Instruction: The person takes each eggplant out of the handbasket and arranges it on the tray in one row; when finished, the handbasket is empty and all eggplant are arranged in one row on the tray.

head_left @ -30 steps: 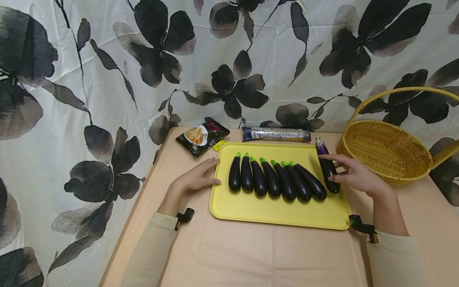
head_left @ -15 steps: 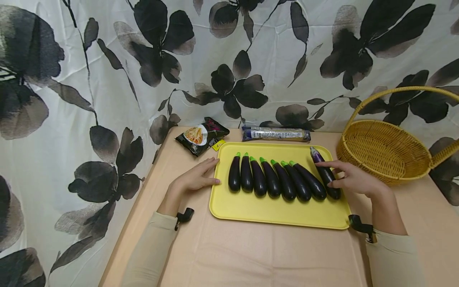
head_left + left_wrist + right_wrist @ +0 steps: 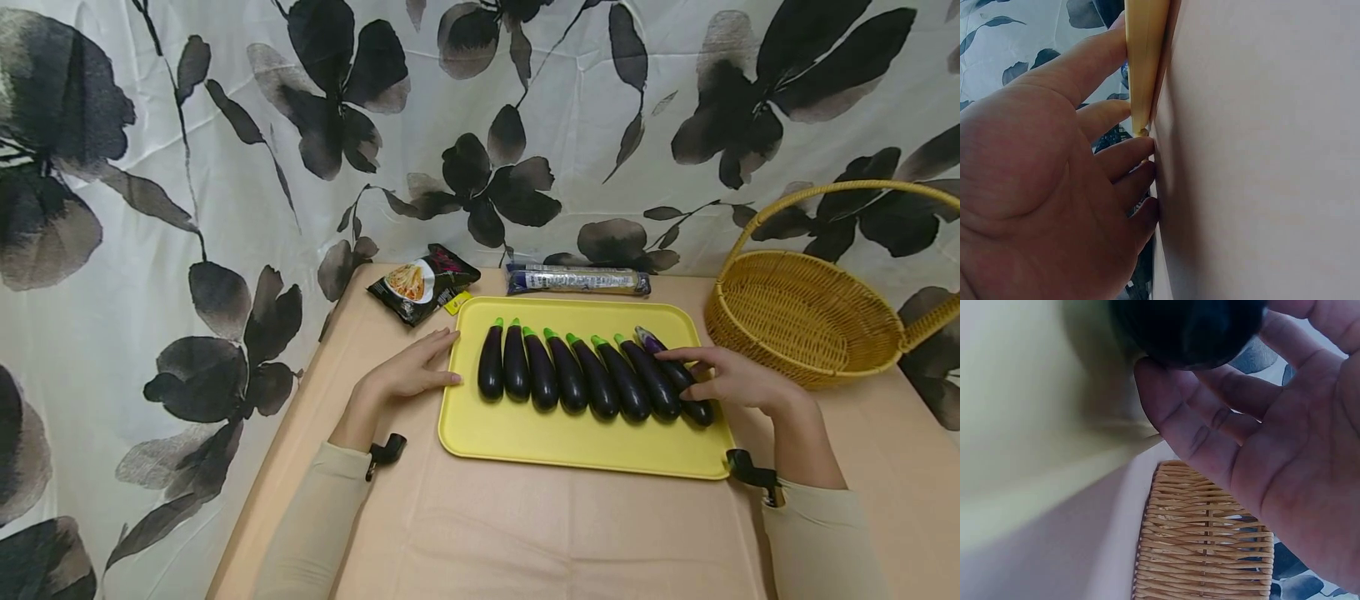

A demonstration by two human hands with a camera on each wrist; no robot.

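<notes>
In the head view, a yellow tray point(image 3: 570, 444) bears a row of several dark purple eggplants point(image 3: 543, 375) with bright green stem ends. At the row's right end lies one more eggplant point(image 3: 677, 375), its tip purple and whitish, tilted like its neighbour. My right hand point(image 3: 735, 382) holds this one between thumb and fingers; the right wrist view has fingertips point(image 3: 1157, 387) under its dark rounded end point(image 3: 1191, 331). My left hand point(image 3: 401, 373) rests at the tray's left edge. The left wrist view has its thumb and forefinger touching the rim point(image 3: 1145, 56), the other fingers loosely extended against the table.
A wicker basket point(image 3: 802, 350) with a tall handle stands right of the tray. Behind the tray lie a black snack bag point(image 3: 412, 287) and a long blue-and-clear packet point(image 3: 577, 281). A floral curtain point(image 3: 585, 108) hangs behind the table point(image 3: 540, 533).
My right hand has brought the last eggplant left and toward me, from the tray's right edge to beside the row. The neighbouring eggplant's top has shifted slightly right. My left hand stays put.
</notes>
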